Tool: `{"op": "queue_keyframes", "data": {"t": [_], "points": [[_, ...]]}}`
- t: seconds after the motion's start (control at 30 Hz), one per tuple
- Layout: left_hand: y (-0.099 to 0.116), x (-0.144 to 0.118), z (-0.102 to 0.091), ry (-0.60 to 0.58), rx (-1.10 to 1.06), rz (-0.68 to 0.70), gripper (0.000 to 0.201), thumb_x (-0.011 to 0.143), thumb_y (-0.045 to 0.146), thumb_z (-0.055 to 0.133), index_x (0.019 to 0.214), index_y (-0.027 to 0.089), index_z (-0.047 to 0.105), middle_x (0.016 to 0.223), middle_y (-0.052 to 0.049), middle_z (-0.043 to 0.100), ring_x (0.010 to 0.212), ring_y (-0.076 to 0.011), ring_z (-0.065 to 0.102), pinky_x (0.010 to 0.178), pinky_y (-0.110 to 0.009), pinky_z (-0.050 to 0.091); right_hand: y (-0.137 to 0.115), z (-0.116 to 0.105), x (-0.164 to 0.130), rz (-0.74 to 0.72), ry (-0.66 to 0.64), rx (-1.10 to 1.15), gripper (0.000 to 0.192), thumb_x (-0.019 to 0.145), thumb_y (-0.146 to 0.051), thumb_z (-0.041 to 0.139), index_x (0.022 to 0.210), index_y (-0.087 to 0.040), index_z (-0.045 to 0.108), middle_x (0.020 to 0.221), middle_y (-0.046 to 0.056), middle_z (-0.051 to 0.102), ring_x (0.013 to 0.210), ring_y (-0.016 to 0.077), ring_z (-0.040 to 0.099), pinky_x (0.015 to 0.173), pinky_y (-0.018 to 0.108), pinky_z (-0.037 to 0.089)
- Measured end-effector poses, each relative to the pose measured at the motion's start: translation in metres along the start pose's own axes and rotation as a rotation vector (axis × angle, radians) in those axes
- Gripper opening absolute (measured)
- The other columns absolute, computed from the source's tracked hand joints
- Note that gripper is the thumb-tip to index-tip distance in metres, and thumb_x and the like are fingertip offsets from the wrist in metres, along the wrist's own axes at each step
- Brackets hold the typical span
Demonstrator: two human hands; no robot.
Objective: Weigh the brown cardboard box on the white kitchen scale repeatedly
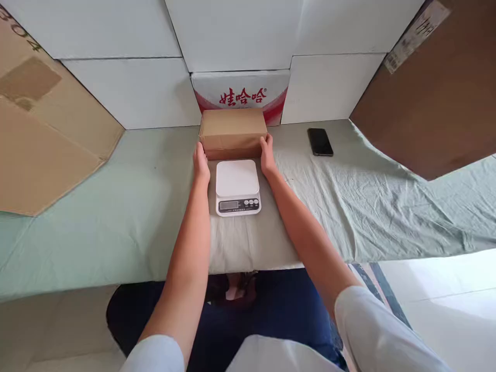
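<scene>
A small brown cardboard box (pixel 233 132) sits on the pale green cloth behind a white kitchen scale (pixel 237 186). My left hand (pixel 200 163) presses against the box's left lower corner and my right hand (pixel 267 153) against its right side, so both hands grip the box between them. The scale's platform is bare, with a dark display and three buttons along its front edge. Both forearms run on either side of the scale.
A black phone (pixel 320 141) lies to the right of the box. White boxes (pixel 240 31) stack along the back, one with red lettering (pixel 242 92). Large cardboard sheets lean at left (pixel 42 129) and right (pixel 437 88). The table's cloth-covered edge (pixel 96 268) is near me.
</scene>
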State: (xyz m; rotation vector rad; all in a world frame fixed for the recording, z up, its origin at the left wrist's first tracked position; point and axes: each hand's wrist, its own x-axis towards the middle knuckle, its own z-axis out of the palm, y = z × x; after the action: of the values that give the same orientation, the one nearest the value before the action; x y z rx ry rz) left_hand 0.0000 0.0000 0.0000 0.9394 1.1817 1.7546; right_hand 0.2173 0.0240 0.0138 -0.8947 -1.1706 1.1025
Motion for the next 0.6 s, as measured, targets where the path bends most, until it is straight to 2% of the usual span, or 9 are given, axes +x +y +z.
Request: {"op": "queue_keyframes", "data": {"t": [0.1, 0.17, 0.23, 0.33, 0.43, 0.6], "points": [[0.009, 0.009, -0.011, 0.043, 0.059, 0.042, 0.087, 0.093, 0.080, 0.037, 0.150, 0.016, 0.052, 0.170, -0.013, 0.039, 0.162, -0.0243, 0.030, 0.132, -0.037, 0.027, 0.004, -0.005, 0.007, 0.010, 0.069, 0.014, 0.089, 0.082, -0.080, 0.047, 0.149, -0.024, 0.032, 0.169, 0.008, 0.031, 0.163, 0.0231, 0.026, 0.137, 0.045, 0.022], [0.017, 0.014, -0.025, 0.062, 0.102, 0.074, 0.083, 0.097, 0.076, 0.028, 0.156, 0.020, 0.045, 0.176, -0.008, 0.025, 0.165, -0.0207, 0.018, 0.135, -0.037, 0.018, 0.005, -0.013, 0.009, 0.015, 0.113, 0.028, 0.091, 0.082, -0.081, 0.046, 0.154, -0.027, 0.027, 0.173, 0.005, 0.023, 0.166, 0.0211, 0.016, 0.138, 0.045, 0.016], [0.026, 0.016, -0.041, 0.067, 0.140, 0.092, 0.080, 0.100, 0.073, 0.019, 0.161, 0.024, 0.036, 0.178, -0.005, 0.015, 0.166, -0.0184, 0.009, 0.136, -0.038, 0.010, 0.005, -0.024, 0.008, 0.030, 0.146, 0.044, 0.091, 0.083, -0.080, 0.044, 0.157, -0.030, 0.024, 0.175, 0.003, 0.019, 0.167, 0.0199, 0.013, 0.138, 0.047, 0.011], [0.032, 0.015, -0.054, 0.069, 0.175, 0.056, 0.080, 0.101, 0.070, 0.009, 0.164, 0.026, 0.030, 0.179, -0.003, 0.013, 0.166, -0.0199, 0.002, 0.137, -0.040, 0.004, 0.006, -0.036, 0.003, 0.079, 0.163, 0.055, 0.092, 0.084, -0.080, 0.043, 0.159, -0.032, 0.022, 0.176, 0.004, 0.019, 0.167, 0.0210, 0.016, 0.137, 0.051, 0.011], [0.030, 0.010, -0.047, 0.034, 0.178, 0.021, 0.080, 0.102, 0.070, 0.007, 0.163, 0.024, 0.031, 0.179, -0.003, 0.013, 0.166, -0.0221, 0.002, 0.136, -0.040, 0.004, 0.007, -0.037, -0.002, 0.105, 0.135, 0.045, 0.097, 0.082, -0.084, 0.040, 0.161, -0.032, 0.020, 0.177, 0.005, 0.017, 0.167, 0.0224, 0.016, 0.137, 0.052, 0.011], [0.022, 0.001, -0.018, -0.024, 0.135, -0.028, 0.080, 0.103, 0.066, 0.016, 0.163, 0.017, 0.031, 0.177, -0.009, 0.018, 0.165, -0.0170, 0.015, 0.135, -0.033, 0.012, 0.009, -0.023, -0.004, 0.113, 0.049, 0.036, 0.102, 0.080, -0.085, 0.042, 0.161, -0.027, 0.023, 0.177, 0.005, 0.020, 0.167, 0.0217, 0.017, 0.138, 0.049, 0.013]]}}
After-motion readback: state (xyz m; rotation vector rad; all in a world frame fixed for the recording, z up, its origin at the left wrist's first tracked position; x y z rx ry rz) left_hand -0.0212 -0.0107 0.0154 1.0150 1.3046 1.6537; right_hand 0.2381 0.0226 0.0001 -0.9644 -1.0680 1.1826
